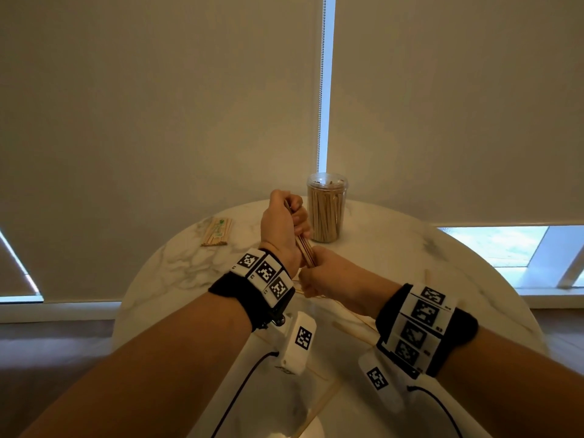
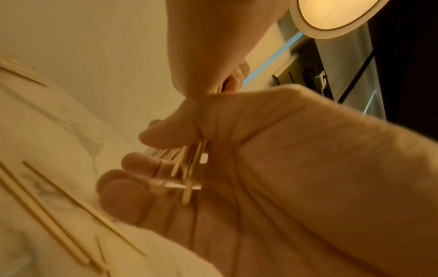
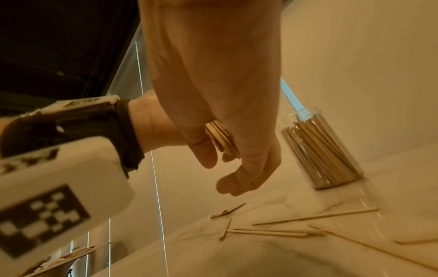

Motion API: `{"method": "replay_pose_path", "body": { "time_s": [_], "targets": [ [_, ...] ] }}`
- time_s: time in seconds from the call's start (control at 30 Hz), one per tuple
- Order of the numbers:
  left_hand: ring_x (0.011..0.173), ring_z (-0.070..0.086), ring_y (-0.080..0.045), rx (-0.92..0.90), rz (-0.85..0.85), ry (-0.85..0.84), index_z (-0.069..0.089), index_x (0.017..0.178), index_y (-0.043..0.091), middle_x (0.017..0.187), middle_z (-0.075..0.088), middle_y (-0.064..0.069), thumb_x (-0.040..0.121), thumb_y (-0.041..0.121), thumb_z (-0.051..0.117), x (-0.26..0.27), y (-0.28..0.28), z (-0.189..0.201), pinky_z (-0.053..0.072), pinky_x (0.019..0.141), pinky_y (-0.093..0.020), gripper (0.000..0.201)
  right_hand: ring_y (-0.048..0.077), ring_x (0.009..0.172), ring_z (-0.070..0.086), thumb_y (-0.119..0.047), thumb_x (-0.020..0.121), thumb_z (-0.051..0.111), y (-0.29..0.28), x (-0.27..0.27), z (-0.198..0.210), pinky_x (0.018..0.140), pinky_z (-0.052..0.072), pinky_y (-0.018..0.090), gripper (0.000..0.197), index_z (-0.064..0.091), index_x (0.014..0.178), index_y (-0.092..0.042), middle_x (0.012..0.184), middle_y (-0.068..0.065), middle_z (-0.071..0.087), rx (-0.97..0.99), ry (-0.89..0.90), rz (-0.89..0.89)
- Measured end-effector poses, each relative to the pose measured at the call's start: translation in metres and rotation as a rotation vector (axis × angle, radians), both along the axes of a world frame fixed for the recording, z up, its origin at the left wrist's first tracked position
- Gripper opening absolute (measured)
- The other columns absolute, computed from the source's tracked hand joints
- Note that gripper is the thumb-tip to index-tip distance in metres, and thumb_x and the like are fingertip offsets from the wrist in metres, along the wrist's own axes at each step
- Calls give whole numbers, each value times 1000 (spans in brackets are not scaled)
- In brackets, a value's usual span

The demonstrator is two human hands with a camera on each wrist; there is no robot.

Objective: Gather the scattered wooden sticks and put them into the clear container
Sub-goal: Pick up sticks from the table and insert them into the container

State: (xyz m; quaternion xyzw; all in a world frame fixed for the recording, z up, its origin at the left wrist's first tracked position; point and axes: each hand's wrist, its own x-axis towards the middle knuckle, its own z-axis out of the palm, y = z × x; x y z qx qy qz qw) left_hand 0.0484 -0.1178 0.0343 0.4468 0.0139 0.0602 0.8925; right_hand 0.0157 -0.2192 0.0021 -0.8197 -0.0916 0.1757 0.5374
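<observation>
Holding item 1: bundle of wooden sticks (image 1: 304,248), centre of head view, gripped by both hands above the marble table (image 1: 177,263).

- Left hand (image 1: 281,226): fingers curled round upper part of bundle, fist raised, just left of the container. Left wrist view shows bundle ends (image 2: 189,168) lying across the curled fingers (image 2: 142,163).
- Right hand (image 1: 325,273): below and right of left hand, touching it; fingers wrapped round lower end of bundle. Right wrist view shows flat stick ends (image 3: 221,138) poking out between thumb and fingers (image 3: 237,183), which curl downward.
- Clear container (image 1: 327,208): upright, open-topped, upper centre of head view at far edge of table, just right of left hand; already well filled w/ sticks standing on end. Lower right-centre in right wrist view (image 3: 322,150).
- Loose sticks (image 3: 315,217): several thin ones scattered on tabletop, bottom right of right wrist view; more at lower left of left wrist view (image 2: 71,204). In head view a few lie under and between the forearms (image 1: 350,330).
- Packet of sticks (image 1: 217,231): flat on table, left of the hands, well apart from container; wrapper w/ green print, text unreadable.
- Wrist bands (image 1: 265,273): black straps w/ white marker tiles, both wrists; white camera units w/ black cables hang below.
- Roller blinds (image 1: 158,105): fill upper half of head view; bead chain (image 1: 320,90) hangs at centre gap.
</observation>
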Motion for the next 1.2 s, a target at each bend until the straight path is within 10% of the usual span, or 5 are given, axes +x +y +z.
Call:
{"method": "replay_pose_path", "body": {
  "time_s": [0.2,0.4,0.63,0.8,1.2],
  "targets": [
    [37,25,-10,31,-94,71,45,59,19,47,31,5,99,43,42,-2,-9,-9,24,42,-22,47,10,48,43,-5,95,53,-6,-1,4,43,35,22,5,52,98,-8,83,10,48,-4,83,52],
    [35,20,-10,-15,-67,33,39,58,19,44,25,5,99,38,40,0,-10,-2,20,39,-21,45,20,83,68,-31,96,60,-15,5,6,76,58,34,27,63,114,-12,109,8,66,-147,90,25],
    [41,26,-11,-222,-20,53,49,75,16,51,29,3,100,28,43,9,-9,0,29,46,-24,28,10,42,31,-37,91,66,-23,14,5,39,30,23,31,51,74,-15,60,1,41,-35,-131,-170],
    [45,27,-10,-264,-11,59,45,74,19,56,29,4,105,49,35,18,-9,7,34,48,-24,45,10,48,38,-43,88,67,-25,21,3,44,32,26,37,58,78,-9,64,5,47,21,-343,-201],
    [52,59,-17,-42,-6,107,50,77,11,59,57,-5,108,35,37,65,-29,15,53,54,-27,41,6,37,37,-53,97,51,-58,69,40,50,36,29,49,71,78,-12,39,-7,41,-94,-633,-284]
  ]
}}
